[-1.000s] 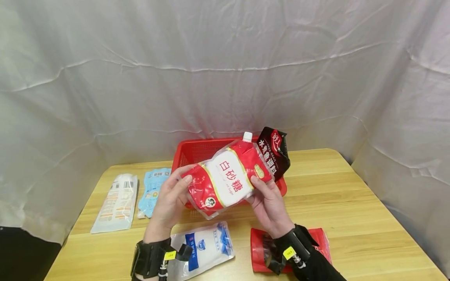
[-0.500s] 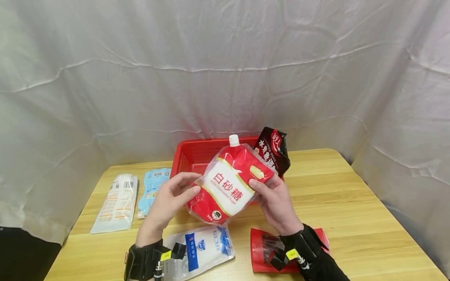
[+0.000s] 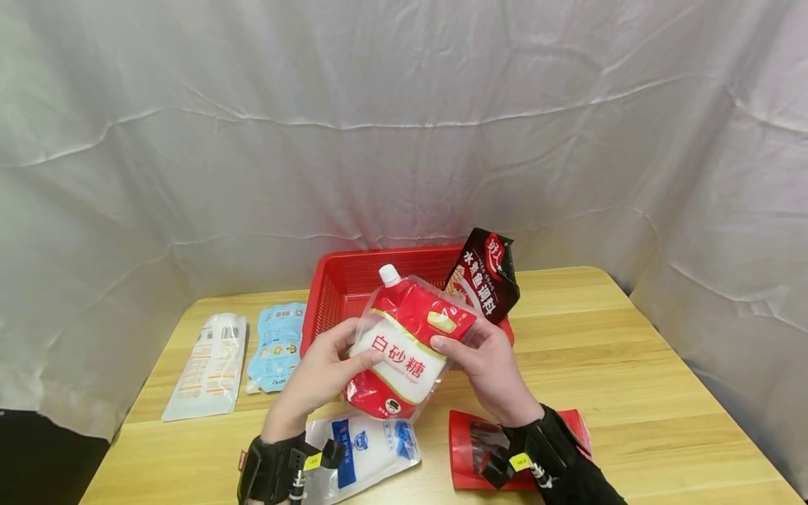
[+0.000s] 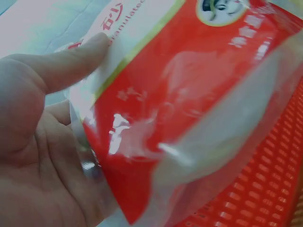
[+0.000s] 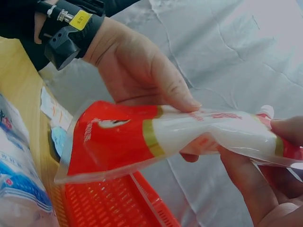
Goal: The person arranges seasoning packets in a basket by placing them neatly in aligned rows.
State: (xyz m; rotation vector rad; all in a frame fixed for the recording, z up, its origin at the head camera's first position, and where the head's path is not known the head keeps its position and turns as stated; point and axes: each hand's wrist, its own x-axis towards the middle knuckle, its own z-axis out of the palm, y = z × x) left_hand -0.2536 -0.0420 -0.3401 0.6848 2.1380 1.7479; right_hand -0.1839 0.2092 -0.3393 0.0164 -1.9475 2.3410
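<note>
Head view: both hands (image 3: 322, 375) (image 3: 489, 368) grasp sugar pouch (image 3: 404, 351), spout tilted up-left, long axis diagonal.

Red basket (image 3: 334, 280): front wall & most of inside hidden behind the sugar pouch (image 3: 404, 351) and both hands. Red packet (image 3: 470, 449) on the worktop (image 3: 631, 365) is partly covered by the right wrist strap (print unreadable). Blue-white bag (image 3: 372, 449) cut off by the bottom edge in head view. Left wrist view: pouch fills the frame, blurred, edges cropped. Small print on the far-left packets (image 3: 211, 365) too small to read.
</note>
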